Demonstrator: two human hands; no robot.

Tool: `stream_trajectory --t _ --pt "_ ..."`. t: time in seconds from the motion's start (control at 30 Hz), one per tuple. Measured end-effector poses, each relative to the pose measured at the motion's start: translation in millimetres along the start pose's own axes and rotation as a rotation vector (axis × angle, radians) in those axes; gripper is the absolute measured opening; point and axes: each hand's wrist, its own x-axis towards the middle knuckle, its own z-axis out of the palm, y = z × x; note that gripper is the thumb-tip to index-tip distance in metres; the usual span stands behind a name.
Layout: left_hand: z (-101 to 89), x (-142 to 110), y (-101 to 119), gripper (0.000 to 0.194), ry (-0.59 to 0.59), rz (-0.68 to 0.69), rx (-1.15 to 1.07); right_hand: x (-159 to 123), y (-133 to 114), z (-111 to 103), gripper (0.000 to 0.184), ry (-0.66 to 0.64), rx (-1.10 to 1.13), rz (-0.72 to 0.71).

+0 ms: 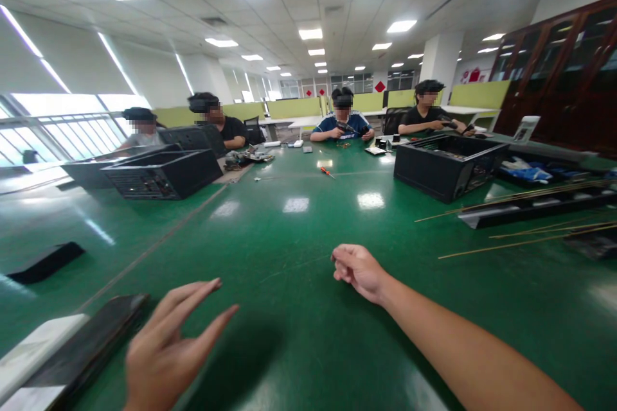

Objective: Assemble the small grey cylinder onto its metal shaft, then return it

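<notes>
My left hand (pixel 166 340) hovers over the near left of the green table (pixel 289 244), with fingers stretched and thumb apart, and nothing between them. Beside it lie a dark flat slab (pixel 103 331) and a white flat piece (pixel 43 347). Over the middle of the table is my right hand (pixel 357 271), its fingers curled together. Whatever it may pinch is hidden or too small to name. Farther off, an orange-handled screwdriver (pixel 327 172) lies on the tabletop, apart from both hands.
Black computer cases (pixel 427 170) stand at right and left (pixel 168 173). Thin rods (pixel 525 246) and a metal channel (pixel 530 205) lie at right, a black block (pixel 48 262) at left. Several people sit across the table; one in blue (pixel 332 128) holds a tool.
</notes>
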Motion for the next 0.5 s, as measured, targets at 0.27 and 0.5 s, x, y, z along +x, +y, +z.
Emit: stream_trajectory --t 0.27,0.5 --pt "107.4 40 96 0.026 -0.266 0.301 -0.582 -8 2 7 0.044 -0.199 0.053 0.125" --pt "102.6 37 99 0.016 -0.223 -0.122 -0.735 -5 -2 4 0.050 -0.255 0.099 0.109"
